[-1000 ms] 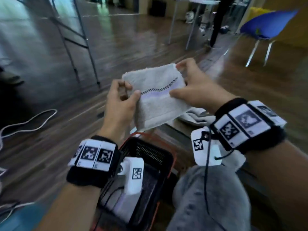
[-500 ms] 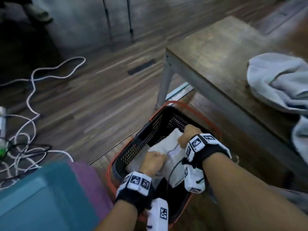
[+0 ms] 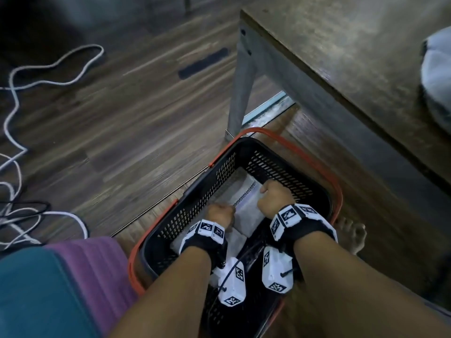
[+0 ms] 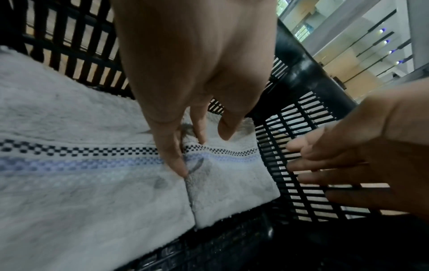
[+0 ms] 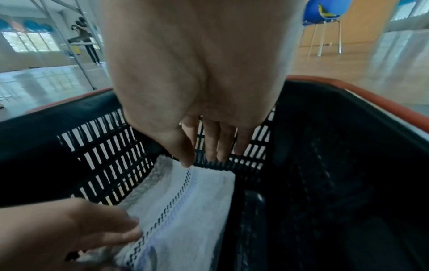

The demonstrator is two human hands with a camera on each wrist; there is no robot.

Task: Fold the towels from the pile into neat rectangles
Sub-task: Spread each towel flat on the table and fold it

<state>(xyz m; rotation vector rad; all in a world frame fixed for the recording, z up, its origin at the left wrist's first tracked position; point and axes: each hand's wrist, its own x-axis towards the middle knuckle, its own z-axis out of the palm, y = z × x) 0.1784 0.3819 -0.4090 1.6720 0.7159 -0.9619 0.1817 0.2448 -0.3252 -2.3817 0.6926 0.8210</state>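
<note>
Reaching into basket [image 3: 219, 181]: left hand [image 3: 220, 214] pinches towel [image 3: 246, 206], right hand [image 3: 273, 201] fingers [image 5: 223, 143] straight.

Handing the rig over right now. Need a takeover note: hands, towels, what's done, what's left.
Hands: the left hand pinches the folded towel at its striped band, between thumb and forefinger. The right hand is open with straight fingers beside the towel's far end, gripping nothing.
Things: the folded towel lies flat in the black basket on the floor beside the table. An unfolded towel sits on the table.
Done: this towel is folded and in the basket.
Left: let go, take the next towel from the table, fold it.
</note>
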